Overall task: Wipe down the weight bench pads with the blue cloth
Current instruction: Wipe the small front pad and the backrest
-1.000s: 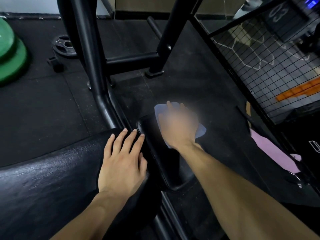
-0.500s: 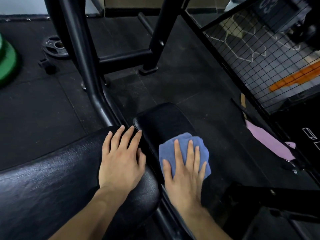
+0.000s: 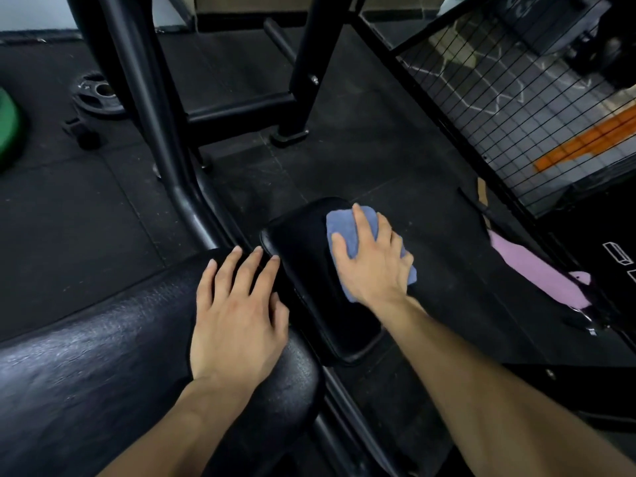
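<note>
A small black seat pad [image 3: 303,270] sits at centre, just right of the large black bench pad [image 3: 103,356] that fills the lower left. My right hand [image 3: 371,259] lies flat on the blue cloth [image 3: 342,223] and presses it onto the far right part of the small pad. The cloth shows beyond my fingertips and at the right of my palm. My left hand [image 3: 237,318] rests palm down on the big pad's right end, fingers straight and slightly spread, reaching its edge.
Black steel frame uprights [image 3: 148,108] rise behind the pads on rubber floor tiles. A wire mesh panel [image 3: 516,98] runs along the right. A pink cloth [image 3: 537,277] lies at its foot. A weight plate [image 3: 98,98] and green plates [image 3: 7,132] lie far left.
My right hand has slid the blue cloth away from me along the small pad, from its near end to its far right part. My left hand has stayed on the big pad.
</note>
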